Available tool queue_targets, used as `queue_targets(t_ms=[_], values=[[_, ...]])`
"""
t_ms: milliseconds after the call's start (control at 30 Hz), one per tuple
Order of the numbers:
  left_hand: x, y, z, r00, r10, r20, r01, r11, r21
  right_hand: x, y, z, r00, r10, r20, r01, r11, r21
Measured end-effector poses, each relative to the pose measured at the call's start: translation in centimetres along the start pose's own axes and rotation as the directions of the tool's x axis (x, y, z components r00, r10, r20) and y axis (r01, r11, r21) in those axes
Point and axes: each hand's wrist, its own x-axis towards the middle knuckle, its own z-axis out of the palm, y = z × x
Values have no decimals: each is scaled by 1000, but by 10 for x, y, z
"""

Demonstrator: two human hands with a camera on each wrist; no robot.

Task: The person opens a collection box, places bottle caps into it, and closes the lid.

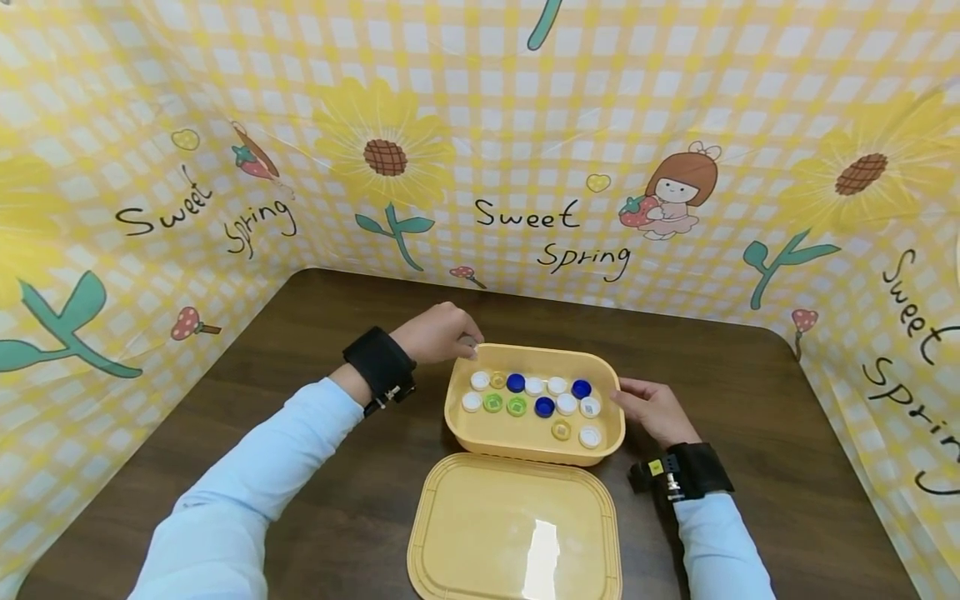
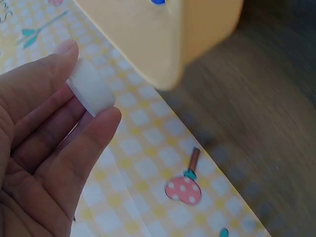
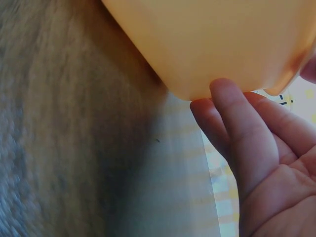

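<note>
Between thumb and fingertips my left hand (image 1: 438, 333) pinches a white bottle cap (image 2: 92, 88), best seen in the left wrist view. That hand is at the far left corner of a yellow plastic box (image 1: 502, 431). Inside the box lie several bottle caps in rows: white caps (image 1: 566, 404), blue caps (image 1: 544, 407), green caps (image 1: 516, 406) and amber caps (image 1: 561, 430). My right hand (image 1: 657, 410) grips the box's right side, thumb at the rim; in the right wrist view its fingers (image 3: 247, 126) lie against the outer wall.
A yellow lid (image 1: 487, 533) lies flat on the dark wooden table (image 1: 345, 517), just in front of the box. A yellow checked cloth (image 1: 465, 167) printed with flowers hangs behind the table and along both sides.
</note>
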Motion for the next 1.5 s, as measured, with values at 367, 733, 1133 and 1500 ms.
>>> queue_targets(t_ms=[367,733,1133,1500], values=[[16,28,17,988,47,146,-54,998,41,-2,-2,-1,1000,-10,-2,10,1000,2],[33,47,35,966,85,245,-94,995,23,-1,-2,-1,1000,2,-6,-3,1000,-19],[46,62,52,946,157,285,-174,984,38,1,-1,-2,1000,14,-14,-14,999,-31],[56,66,67,907,267,326,-282,959,-1,4,3,-2,999,30,-20,-30,999,-18]])
